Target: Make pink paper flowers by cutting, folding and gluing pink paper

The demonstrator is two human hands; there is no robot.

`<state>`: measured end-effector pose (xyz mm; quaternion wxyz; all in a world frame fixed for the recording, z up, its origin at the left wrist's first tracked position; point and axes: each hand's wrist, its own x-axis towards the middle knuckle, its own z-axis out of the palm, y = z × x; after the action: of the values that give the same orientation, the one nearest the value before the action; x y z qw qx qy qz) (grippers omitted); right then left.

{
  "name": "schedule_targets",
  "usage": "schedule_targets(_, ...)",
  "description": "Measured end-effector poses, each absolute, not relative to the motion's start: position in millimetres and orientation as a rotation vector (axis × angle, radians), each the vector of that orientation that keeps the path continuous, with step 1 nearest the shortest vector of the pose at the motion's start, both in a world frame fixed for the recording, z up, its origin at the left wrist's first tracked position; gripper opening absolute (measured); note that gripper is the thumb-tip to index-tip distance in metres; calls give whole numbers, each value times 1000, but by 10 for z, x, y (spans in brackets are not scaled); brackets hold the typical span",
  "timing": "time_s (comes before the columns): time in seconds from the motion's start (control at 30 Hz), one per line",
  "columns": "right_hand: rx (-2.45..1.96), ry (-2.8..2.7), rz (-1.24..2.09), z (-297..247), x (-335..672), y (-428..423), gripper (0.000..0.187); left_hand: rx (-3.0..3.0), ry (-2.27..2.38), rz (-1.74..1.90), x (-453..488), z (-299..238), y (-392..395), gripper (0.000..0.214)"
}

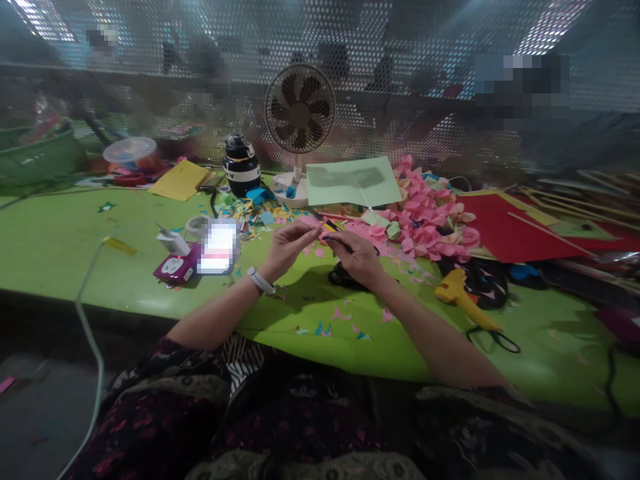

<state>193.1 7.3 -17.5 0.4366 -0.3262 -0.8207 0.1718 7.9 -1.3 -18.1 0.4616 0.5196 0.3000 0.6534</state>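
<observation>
Between the left hand and the right hand, over the middle of the smooth green table, is a small pink paper piece. It lies toward two o'clock from the left hand and toward ten o'clock from the right hand; its long axis is too small to tell. The left hand is the nearer one: its thumb and fingers are pinched together, as it seems on this piece. The right hand is closed around what seems a slim dark tool, pointing toward the paper; whether they touch, I cannot tell. Between two and three o'clock from both hands lies a thick heap of pink paper petals. About containers, a black bottle with white band stands upright at eleven o'clock, its content hidden. Farther, toward ten o'clock, a clear round plastic bowl shows something orange inside, and a large green basket holds something reddish, too blurred to name.
</observation>
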Motion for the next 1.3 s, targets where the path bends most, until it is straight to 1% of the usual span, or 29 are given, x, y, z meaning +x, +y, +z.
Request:
schedule_targets(0.13, -803, -2077, 427, -166, 1930, 52, 35, 1274, 708, 1615, 83, -197, 3, 28)
schedule_targets(0.3, -797, -2062, 355, -164, 1894, -3, 31, 1267, 733, 1681, 88, -181, 3, 35)
schedule_targets(0.67, -730, -2030, 493, -182, 1936, 80, 38, 1346, 721, 1621, 94, -139, -34, 30)
schedule_targets(0.87, -705, -2039, 366, -191, 1910, 45, 31, 1345, 732, 1672, 74, -165, -26, 28)
schedule_targets(1.13, -713, -1975, 486, -234, 1921, 88, 32, 1349, 682, 1640, 80, -175, -27, 23)
schedule_targets(1.3, -700, -1997, 500, -222, 1932, 103, 34, 1369, 711, 1608, 70, -191, -17, 20)
